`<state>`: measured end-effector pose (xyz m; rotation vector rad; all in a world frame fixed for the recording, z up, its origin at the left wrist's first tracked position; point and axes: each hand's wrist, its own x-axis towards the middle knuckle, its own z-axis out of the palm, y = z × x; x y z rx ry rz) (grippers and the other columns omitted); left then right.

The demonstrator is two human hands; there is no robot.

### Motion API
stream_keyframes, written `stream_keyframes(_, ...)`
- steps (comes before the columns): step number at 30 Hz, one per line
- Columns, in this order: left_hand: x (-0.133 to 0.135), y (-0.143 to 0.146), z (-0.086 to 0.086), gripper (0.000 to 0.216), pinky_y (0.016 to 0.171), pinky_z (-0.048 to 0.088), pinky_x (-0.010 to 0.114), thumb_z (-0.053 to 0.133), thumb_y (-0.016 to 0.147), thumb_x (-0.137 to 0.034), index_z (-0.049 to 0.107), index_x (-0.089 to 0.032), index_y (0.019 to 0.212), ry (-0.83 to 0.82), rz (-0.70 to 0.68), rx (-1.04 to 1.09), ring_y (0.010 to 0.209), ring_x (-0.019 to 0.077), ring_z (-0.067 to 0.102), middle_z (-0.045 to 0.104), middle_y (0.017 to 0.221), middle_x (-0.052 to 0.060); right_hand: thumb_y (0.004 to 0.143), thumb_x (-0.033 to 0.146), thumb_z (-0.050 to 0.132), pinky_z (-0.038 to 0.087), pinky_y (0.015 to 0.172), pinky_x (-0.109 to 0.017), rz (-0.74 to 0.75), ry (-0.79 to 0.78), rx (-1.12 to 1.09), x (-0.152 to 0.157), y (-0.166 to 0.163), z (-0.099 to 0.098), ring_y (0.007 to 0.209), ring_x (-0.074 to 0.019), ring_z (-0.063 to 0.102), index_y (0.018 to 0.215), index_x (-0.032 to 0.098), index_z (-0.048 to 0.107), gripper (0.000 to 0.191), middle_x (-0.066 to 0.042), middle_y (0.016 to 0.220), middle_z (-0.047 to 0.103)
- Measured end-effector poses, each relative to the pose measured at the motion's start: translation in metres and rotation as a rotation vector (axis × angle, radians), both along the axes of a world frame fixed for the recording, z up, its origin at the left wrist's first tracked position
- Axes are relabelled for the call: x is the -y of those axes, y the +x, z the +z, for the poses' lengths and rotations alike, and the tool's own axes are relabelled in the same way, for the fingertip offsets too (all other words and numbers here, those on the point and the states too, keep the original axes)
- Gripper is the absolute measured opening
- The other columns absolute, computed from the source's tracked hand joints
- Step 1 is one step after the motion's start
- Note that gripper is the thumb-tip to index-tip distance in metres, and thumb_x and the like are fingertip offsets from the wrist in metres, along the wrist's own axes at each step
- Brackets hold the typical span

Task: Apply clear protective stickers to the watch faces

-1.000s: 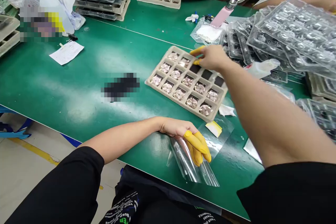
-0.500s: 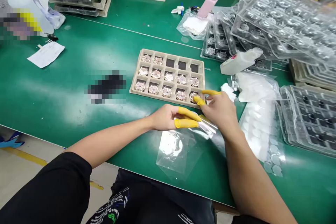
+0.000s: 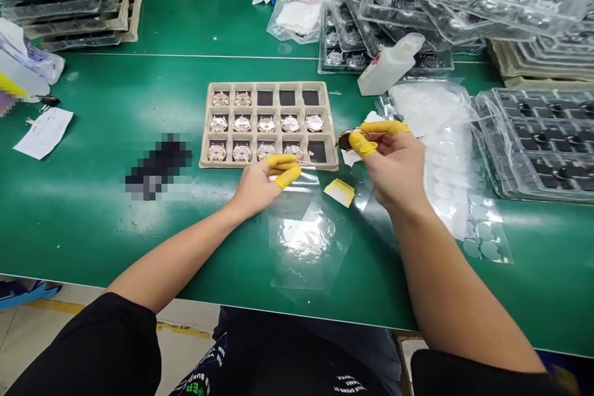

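The right hand is closed in a pinch, its yellow finger cots gripping a rose-gold watch case by the edge, held up just beyond the tray's right side. The left hand pinches the edge of a clear plastic sleeve at the tray's near rim. Eleven of the fifteen pockets in the beige tray hold watch cases; four are empty, three in the far row and one at the near right corner. On the green desk around them lie a yellow-and-white label, a white squeeze bottle and stacked clear blister trays.
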<state>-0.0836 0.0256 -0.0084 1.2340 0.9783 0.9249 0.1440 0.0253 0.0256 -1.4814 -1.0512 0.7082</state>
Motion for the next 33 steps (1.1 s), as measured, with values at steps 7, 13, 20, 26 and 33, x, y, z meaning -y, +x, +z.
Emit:
stream_keyframes(7,0.006,-0.002,0.003,0.052,0.119,0.054,0.044,0.084,0.083,-0.039,0.073,-0.019,0.130,0.098,0.002,-0.042,0.126,0.0253,0.073,0.077,0.131,0.012,0.065,0.029,0.092,0.060,0.079,-0.031,0.059,-0.105,-0.419,0.011,-0.023,-0.010,0.077,-0.0137,0.068,0.087,0.022,0.073,0.030,0.000,0.083,0.071)
stream_keyframes(13,0.008,-0.002,0.005,0.047,0.112,0.060,0.044,0.083,0.083,-0.041,0.076,-0.017,0.123,0.083,-0.038,-0.060,0.115,0.0249,0.077,0.080,0.120,0.012,0.068,0.031,0.093,0.060,0.075,-0.028,0.081,-0.030,-0.425,0.006,-0.036,-0.005,0.080,-0.0126,0.068,0.087,0.023,0.074,0.029,0.001,0.085,0.071)
stream_keyframes(20,0.012,-0.005,0.010,0.080,0.108,0.062,0.043,0.098,0.065,-0.035,0.070,-0.022,0.139,0.175,-0.224,-0.110,0.104,0.0239,0.078,0.081,0.113,0.008,0.047,0.043,0.104,0.028,0.041,-0.020,0.209,-0.317,-0.435,0.038,-0.038,0.018,0.049,-0.0059,0.044,0.090,0.020,0.069,0.060,0.004,0.064,0.062)
stream_keyframes(26,0.014,-0.006,0.008,0.072,0.099,0.065,0.036,0.095,0.067,-0.035,0.073,-0.021,0.135,0.122,-0.145,-0.129,0.094,0.0199,0.078,0.082,0.102,0.005,0.043,0.045,0.105,0.026,0.041,-0.020,0.221,-0.416,-0.416,0.036,-0.051,0.021,0.048,-0.0061,0.044,0.092,0.021,0.062,0.070,0.005,0.064,0.064)
stream_keyframes(33,0.011,-0.005,0.012,0.064,0.096,0.065,0.034,0.097,0.061,-0.035,0.076,-0.018,0.119,0.058,-0.050,-0.079,0.097,0.0198,0.077,0.081,0.107,0.007,0.067,0.051,0.094,0.044,0.056,-0.025,0.197,-0.307,-0.183,0.039,-0.043,0.010,0.070,-0.0116,0.055,0.107,0.023,0.066,0.056,-0.003,0.095,0.072)
